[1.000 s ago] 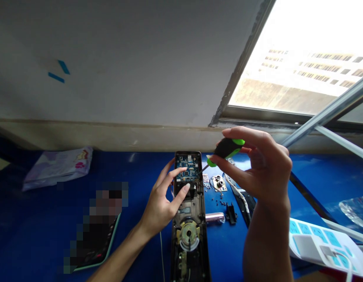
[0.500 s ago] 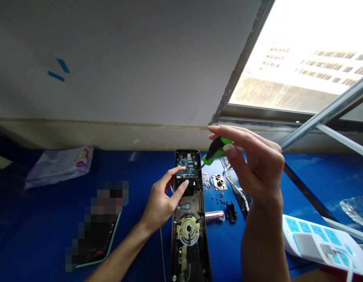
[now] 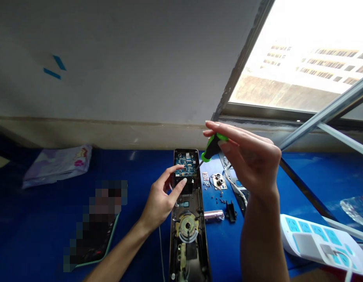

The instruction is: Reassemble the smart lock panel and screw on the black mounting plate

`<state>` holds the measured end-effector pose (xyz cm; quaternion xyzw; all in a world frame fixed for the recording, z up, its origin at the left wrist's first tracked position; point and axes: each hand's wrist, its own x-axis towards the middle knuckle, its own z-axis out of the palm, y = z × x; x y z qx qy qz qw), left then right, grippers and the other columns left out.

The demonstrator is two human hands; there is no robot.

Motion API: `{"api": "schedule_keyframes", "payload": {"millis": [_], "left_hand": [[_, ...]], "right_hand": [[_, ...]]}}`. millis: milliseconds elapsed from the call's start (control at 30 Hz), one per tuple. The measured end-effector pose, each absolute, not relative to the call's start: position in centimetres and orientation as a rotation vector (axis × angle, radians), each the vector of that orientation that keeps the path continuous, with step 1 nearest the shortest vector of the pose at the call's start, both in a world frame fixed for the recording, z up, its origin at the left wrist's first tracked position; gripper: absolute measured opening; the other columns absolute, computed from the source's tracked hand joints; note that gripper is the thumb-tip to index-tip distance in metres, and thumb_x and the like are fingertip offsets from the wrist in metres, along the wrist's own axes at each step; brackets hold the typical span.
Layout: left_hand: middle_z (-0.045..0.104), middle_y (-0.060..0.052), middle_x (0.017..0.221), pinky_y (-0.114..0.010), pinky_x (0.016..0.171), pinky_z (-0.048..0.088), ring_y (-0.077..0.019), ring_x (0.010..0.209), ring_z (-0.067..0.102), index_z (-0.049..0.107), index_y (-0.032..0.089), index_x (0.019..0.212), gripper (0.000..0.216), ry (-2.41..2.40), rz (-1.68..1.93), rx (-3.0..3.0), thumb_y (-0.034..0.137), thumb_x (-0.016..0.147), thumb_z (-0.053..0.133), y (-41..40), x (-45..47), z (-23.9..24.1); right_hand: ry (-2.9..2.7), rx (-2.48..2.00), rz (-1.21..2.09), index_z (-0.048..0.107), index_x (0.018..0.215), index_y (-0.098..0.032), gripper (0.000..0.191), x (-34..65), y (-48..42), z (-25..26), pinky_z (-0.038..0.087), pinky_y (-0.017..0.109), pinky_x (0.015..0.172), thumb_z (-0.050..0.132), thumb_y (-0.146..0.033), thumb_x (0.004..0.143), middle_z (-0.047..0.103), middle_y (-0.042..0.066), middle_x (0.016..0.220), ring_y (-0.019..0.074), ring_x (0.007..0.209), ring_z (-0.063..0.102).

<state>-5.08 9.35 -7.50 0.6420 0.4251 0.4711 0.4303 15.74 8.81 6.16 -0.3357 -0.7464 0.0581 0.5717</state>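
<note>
Between our hands, the long housing [image 3: 195, 207] lies open side up, leaving its insides within reach. Our left hand [image 3: 162, 199], thumb and index finger spread, rests on the black block [image 3: 187, 187] and circuit board [image 3: 190, 167], probably steadying them. Our right hand [image 3: 249, 164] pinches the tilted screwdriver [image 3: 212, 149], its tip at the board's right edge. Left of our right wrist, loose screws [image 3: 206, 184] sit grouped, perhaps against straying. Beyond our left hand lies a packet [image 3: 58, 166].

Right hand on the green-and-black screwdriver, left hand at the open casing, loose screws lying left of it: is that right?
Not quite: the head view shows the loose screws right of the open casing. The right hand does hold the green-and-black screwdriver; the left hand is at the casing.
</note>
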Motion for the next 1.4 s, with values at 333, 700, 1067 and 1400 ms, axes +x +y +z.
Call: {"api": "schedule_keyframes", "payload": {"millis": [333,700,1067,1400], "left_hand": [[0.078,-0.007,0.125,-0.034,0.083,0.063,-0.0238,0.105,0.076,0.07,0.025,0.13,0.039,1.066,1.161,1.565,0.043,0.096,0.071,9.33,-5.15,-7.77],[0.078,-0.007,0.122,-0.036,0.098,0.06,-0.0235,0.109,0.075,0.072,0.022,0.127,0.039,1.06,1.164,1.526,0.042,0.093,0.074,9.5,-4.99,-7.64],[0.079,-0.006,0.12,-0.035,0.096,0.06,-0.0229,0.106,0.075,0.073,0.023,0.125,0.037,1.029,1.184,1.493,0.039,0.091,0.076,9.33,-4.95,-7.81],[0.078,-0.006,0.12,-0.033,0.091,0.058,-0.0217,0.104,0.073,0.073,0.023,0.125,0.037,1.031,1.203,1.487,0.039,0.092,0.076,9.46,-4.89,-8.19]], "right_hand": [[-1.754,-0.762,0.204,0.074,0.136,-0.038,0.042,16.02,9.31,6.1,0.066,0.053,0.102,0.062,-0.016,0.102,0.078,0.002,0.132,0.0278,0.121,0.076],[-1.771,-0.758,0.278,0.072,0.139,-0.034,0.042,16.1,9.45,6.03,0.061,0.053,0.107,0.056,-0.015,0.105,0.077,0.004,0.133,0.0263,0.124,0.074],[-1.745,-0.737,0.229,0.074,0.137,-0.033,0.042,15.95,9.44,6.19,0.061,0.047,0.108,0.061,-0.012,0.103,0.077,0.004,0.135,0.0239,0.123,0.073],[-1.715,-0.784,0.175,0.077,0.131,-0.039,0.042,16.2,9.61,6.03,0.067,0.044,0.09,0.075,-0.018,0.096,0.076,0.004,0.121,0.024,0.107,0.075]]}}
